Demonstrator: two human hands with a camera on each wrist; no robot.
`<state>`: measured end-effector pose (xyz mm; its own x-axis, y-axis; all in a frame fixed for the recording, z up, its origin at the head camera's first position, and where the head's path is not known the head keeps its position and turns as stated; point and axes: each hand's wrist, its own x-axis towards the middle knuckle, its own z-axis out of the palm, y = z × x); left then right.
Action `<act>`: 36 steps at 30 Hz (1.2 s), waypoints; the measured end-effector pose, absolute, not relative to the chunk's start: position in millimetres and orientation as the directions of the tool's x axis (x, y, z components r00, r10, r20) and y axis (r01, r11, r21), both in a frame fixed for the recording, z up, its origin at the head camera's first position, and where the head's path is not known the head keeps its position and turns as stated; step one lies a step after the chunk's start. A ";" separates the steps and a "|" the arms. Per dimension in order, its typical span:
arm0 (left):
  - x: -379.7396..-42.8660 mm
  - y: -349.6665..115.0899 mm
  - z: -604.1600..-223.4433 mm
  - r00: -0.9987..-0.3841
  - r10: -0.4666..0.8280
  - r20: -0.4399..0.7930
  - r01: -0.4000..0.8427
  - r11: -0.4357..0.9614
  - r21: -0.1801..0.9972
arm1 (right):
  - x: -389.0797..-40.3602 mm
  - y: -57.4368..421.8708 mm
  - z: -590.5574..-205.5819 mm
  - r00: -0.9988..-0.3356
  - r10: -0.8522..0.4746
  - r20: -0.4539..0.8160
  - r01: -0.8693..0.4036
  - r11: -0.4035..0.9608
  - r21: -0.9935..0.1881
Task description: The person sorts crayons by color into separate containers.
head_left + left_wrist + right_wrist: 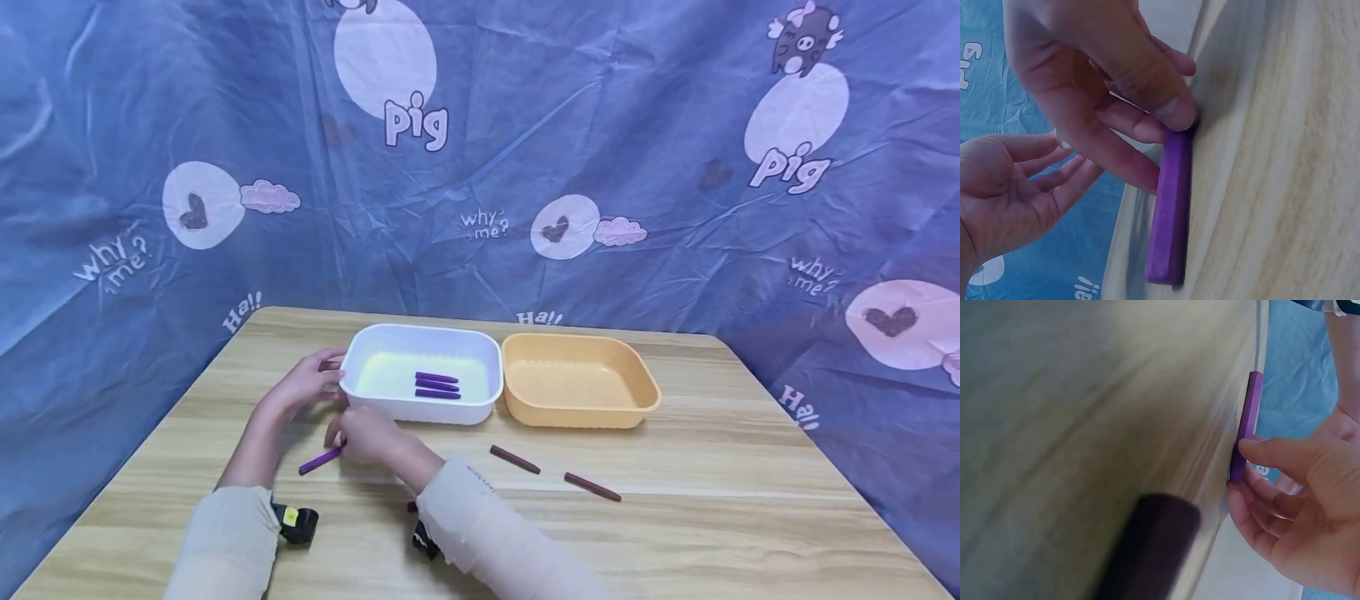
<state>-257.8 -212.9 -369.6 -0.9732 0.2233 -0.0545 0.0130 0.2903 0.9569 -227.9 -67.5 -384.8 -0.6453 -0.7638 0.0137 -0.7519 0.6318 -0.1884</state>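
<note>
My right hand pinches a purple crayon between thumb and fingers, just in front of the white bin's left corner. In the left wrist view the six-sided crayon lies low along the wood, with one end covered by the fingertips. My left hand is at the left end of the white bin, its fingers loosely extended by the rim. Several purple crayons lie side by side inside that bin.
An orange bin stands against the white bin's right side. Brown crayons lie in front of the bins, and another brown crayon looms close in the right wrist view. A patterned blue cloth hangs behind the wooden table.
</note>
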 end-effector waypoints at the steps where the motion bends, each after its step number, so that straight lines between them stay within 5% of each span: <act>1: -257.7 -213.3 -370.1 -0.973 0.225 -0.054 0.013 0.288 0.957 | -227.2 -68.0 -385.2 -0.641 -0.768 0.009 -0.756 0.629 -0.181; 36: -259.6 -213.5 -372.8 -0.973 0.225 -0.053 0.007 0.257 0.966 | -220.2 -18.9 -339.5 -0.560 -0.828 0.012 -0.805 0.541 -0.245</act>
<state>-259.6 -213.5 -372.8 -0.9730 0.2247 -0.0528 0.0068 0.2567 0.9665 -220.2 -18.9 -339.5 -0.5603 -0.8282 0.0123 -0.8046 0.5407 -0.2454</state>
